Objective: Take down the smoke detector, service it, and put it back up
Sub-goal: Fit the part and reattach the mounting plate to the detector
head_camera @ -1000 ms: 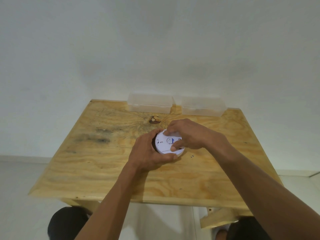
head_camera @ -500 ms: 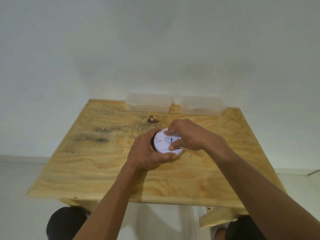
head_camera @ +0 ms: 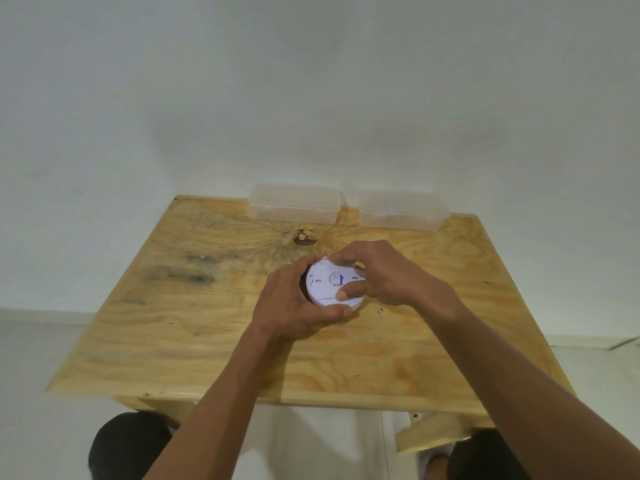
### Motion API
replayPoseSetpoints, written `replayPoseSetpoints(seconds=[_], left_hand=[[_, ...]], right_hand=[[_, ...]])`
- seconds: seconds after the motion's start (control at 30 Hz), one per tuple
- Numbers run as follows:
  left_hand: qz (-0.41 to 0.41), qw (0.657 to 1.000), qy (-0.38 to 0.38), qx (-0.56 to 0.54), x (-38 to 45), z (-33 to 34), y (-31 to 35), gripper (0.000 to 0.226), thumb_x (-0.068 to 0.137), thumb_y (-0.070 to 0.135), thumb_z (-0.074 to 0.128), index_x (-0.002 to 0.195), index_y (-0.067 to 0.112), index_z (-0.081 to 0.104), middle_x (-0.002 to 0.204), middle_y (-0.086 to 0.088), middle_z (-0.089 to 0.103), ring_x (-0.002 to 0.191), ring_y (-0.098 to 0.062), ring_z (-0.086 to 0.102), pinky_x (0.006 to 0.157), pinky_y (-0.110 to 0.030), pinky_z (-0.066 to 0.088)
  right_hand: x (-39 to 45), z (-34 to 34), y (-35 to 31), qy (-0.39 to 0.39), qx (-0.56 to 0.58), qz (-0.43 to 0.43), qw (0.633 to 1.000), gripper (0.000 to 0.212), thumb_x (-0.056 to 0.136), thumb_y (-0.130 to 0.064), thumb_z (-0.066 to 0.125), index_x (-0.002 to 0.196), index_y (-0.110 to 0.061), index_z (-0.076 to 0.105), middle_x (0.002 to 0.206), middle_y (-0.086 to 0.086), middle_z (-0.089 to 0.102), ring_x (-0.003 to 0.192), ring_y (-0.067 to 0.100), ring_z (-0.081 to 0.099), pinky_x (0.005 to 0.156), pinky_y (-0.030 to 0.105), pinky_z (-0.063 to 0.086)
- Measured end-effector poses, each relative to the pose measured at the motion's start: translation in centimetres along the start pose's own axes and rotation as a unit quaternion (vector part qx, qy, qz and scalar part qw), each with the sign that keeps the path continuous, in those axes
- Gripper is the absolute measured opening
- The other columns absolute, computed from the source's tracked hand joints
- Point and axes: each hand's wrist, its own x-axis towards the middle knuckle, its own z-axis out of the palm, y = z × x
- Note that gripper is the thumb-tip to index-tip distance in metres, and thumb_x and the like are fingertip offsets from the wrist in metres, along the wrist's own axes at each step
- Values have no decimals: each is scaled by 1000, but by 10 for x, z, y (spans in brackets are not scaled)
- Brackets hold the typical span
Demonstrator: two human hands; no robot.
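Head view: detector (head_camera: 330, 285) sits on the table (head_camera: 207, 341), roughly mid-table and somewhat nearer the far edge than the near one. White round disc, face with printed marks and a small blue patch turned up toward the camera. Whether its underside rests fully on the wood or is tipped slightly cannot be told; both hands cover the rim.

Left hand (head_camera: 291, 306) wraps the left and near rim, thumb lying along the near edge, fingers curled around the far left side: a closed, steadying grasp on the detector. Right hand (head_camera: 377, 271) covers the right and far rim, with its thumb pressed on the top face near the near-right edge and fingers over the far side: also clasped on the detector.

Two clear boxes (head_camera: 294, 206) stand side by side at the far edge, well apart from the hands. A dark knot (head_camera: 304, 237) marks the wood between the boxes and the detector. Two tiny dark specks (head_camera: 380, 310) lie just right of the detector; too small to identify.

Judgement: thin moulded plastic shell, light, stiff, smooth and a little slippery. Best held by the rim with opposed hands, as here, for twisting or prying. Clips and cover probably brittle; moderate force, no squeezing on the face.
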Motion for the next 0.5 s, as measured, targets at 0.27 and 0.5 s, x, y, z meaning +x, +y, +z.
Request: replayPoseSetpoints(seconds=[0.27,0.5], left_hand=[[3,1000,4,-11,2,2,-3,69,51,57,90,112,38,62,98,18,72,87,-1,68,73,-35,58],[5,1000,10,-2,1,3,-3,71,54,56,90,115,42,59,102,20,71,91,2,67,76,-32,58]], right_hand=[[4,0,2,14,45,20,999,67,64,-30,92,125,-22,65,122,-2,69,110,15,63,95,40,54],[2,3,3,23,41,18,999,66,68,-30,89,128,-18,64,123,2,67,109,21,62,94,43,53]])
